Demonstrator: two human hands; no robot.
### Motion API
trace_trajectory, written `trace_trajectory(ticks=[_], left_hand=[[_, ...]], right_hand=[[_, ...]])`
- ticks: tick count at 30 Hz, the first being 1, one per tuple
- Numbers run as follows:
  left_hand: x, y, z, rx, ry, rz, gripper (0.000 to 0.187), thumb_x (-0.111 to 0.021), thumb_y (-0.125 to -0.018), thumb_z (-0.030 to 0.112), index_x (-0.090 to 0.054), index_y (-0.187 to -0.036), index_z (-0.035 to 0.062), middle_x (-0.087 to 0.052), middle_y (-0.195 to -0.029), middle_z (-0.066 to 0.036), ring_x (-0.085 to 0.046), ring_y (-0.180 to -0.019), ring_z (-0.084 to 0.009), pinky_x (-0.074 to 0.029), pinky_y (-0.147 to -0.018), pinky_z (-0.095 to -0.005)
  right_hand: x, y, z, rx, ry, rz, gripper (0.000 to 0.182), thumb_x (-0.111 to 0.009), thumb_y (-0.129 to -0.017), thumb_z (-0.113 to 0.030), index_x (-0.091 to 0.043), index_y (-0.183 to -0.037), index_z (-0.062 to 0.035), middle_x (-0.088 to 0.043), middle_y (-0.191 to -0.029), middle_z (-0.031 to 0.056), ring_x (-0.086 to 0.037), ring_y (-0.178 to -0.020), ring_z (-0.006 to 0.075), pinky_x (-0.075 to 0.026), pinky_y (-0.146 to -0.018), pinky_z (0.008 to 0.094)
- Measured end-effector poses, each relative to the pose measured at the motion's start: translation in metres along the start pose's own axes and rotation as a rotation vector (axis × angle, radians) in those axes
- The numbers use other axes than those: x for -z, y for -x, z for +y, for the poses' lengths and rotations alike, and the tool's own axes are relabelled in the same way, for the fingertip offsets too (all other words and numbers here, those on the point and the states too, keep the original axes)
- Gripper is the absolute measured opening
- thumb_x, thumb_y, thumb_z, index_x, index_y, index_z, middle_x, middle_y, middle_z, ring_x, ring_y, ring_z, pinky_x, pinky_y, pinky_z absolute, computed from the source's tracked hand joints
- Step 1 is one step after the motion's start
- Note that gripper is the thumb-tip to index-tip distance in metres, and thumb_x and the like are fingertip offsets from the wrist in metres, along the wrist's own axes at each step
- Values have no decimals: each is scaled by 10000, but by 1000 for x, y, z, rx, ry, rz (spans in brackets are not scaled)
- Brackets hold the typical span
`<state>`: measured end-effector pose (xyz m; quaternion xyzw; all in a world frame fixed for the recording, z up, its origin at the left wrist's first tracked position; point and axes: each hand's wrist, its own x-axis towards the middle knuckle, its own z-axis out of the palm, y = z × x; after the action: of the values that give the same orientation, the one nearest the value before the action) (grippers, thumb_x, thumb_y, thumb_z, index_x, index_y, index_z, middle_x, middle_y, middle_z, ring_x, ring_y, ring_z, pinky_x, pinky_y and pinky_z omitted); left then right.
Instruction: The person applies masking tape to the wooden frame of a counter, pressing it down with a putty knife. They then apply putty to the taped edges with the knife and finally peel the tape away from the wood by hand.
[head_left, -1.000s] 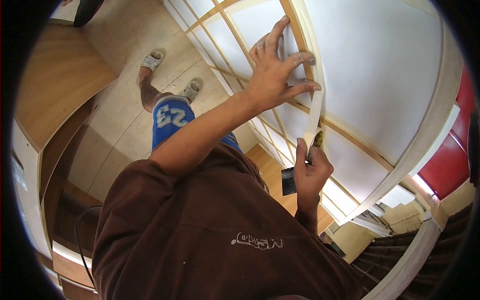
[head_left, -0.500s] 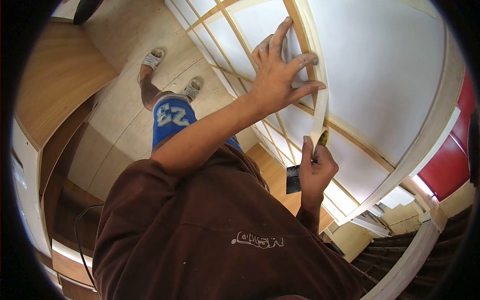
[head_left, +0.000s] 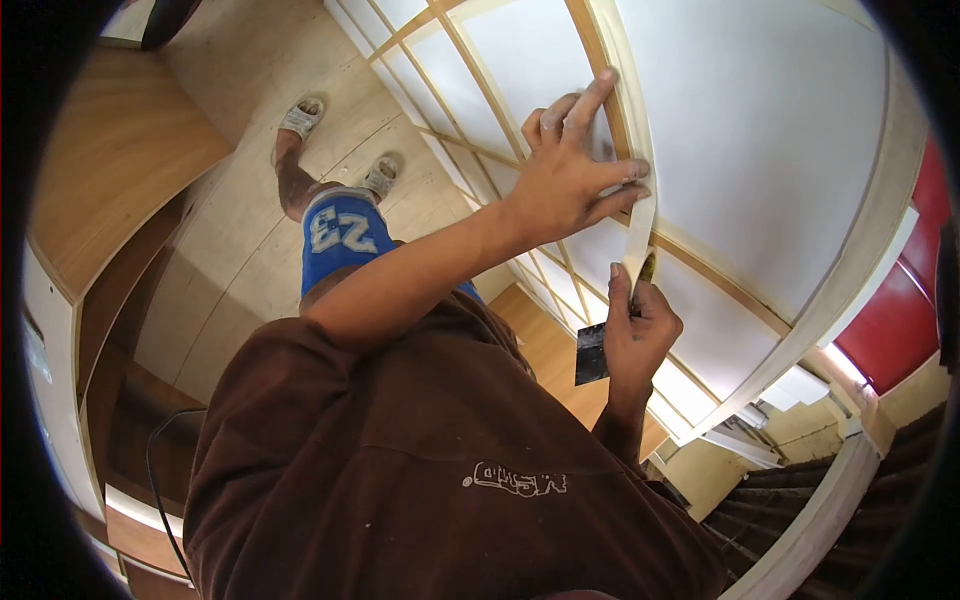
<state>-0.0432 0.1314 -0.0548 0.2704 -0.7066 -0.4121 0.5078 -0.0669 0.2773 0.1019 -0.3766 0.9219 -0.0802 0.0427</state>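
Note:
My left hand (head_left: 568,175) reaches out and presses a strip of pale masking tape (head_left: 640,235) against a vertical wooden batten (head_left: 600,50) of a white panelled wall (head_left: 760,130); its fingers are spread and the thumb and forefinger sit on the tape. Just below, my right hand (head_left: 635,335) is shut on the tape roll (head_left: 646,266), from which the strip runs up to my left hand. The same hand also holds a dark scraper blade (head_left: 592,354) that sticks out to its left.
I wear a brown shirt (head_left: 430,470) and blue shorts (head_left: 340,235), with my feet in sandals (head_left: 300,118) on a plywood floor (head_left: 240,200). A wooden cabinet (head_left: 110,150) stands at left. A red surface (head_left: 895,320) and stacked white trim (head_left: 790,395) lie at right.
My left hand has slid down and right along the batten, its fingers drawing closer together. My right hand with the roll and scraper has shifted slightly right and down.

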Motion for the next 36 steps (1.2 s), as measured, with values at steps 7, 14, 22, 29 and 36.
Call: trace_trajectory(ticks=[7,14,22,29,36], left_hand=[[5,-4,-7,-65,-24,-11,383,-921,-780,491,-774,-1070,288,-183,-1731,-272,-268,-1497,-480,-246,-1112,-570],[12,-13,-18,30,9,23,696,-957,-718,576,-673,-1284,287,-177,-1704,-310,-228,-1522,-502,-252,-1083,-595],[16,-17,-25,10,-27,65,640,-934,-777,521,-674,-1321,306,-184,-1692,-327,-242,-1503,-514,-261,-1078,-609],[15,-15,-21,66,39,81,602,-913,-777,529,-699,-1291,300,-234,-1673,-310,-328,-1421,-513,-233,-1137,-595],[7,-15,-19,62,-6,88,706,-934,-785,507,-617,-1375,283,-234,-1657,-344,-279,-1474,-514,-292,-1046,-613]], right_hand=[[-2,0,-3,-58,-46,1,478,-802,-982,-119,-493,-655,41,-444,-585,116,-340,-605,91,-332,-488,332],[-1,4,3,-45,-33,7,473,-799,-986,-128,-494,-669,44,-431,-594,122,-329,-602,109,-337,-497,337],[6,11,-3,4,-38,-21,454,-800,-979,-106,-487,-689,46,-432,-612,121,-332,-612,123,-331,-521,335],[1,13,0,85,-72,40,525,-804,-986,-133,-437,-640,13,-357,-585,25,-275,-610,92,-243,-509,329],[3,7,3,21,3,21,461,-806,-979,-128,-502,-675,35,-438,-599,124,-329,-578,143,-324,-505,362]])
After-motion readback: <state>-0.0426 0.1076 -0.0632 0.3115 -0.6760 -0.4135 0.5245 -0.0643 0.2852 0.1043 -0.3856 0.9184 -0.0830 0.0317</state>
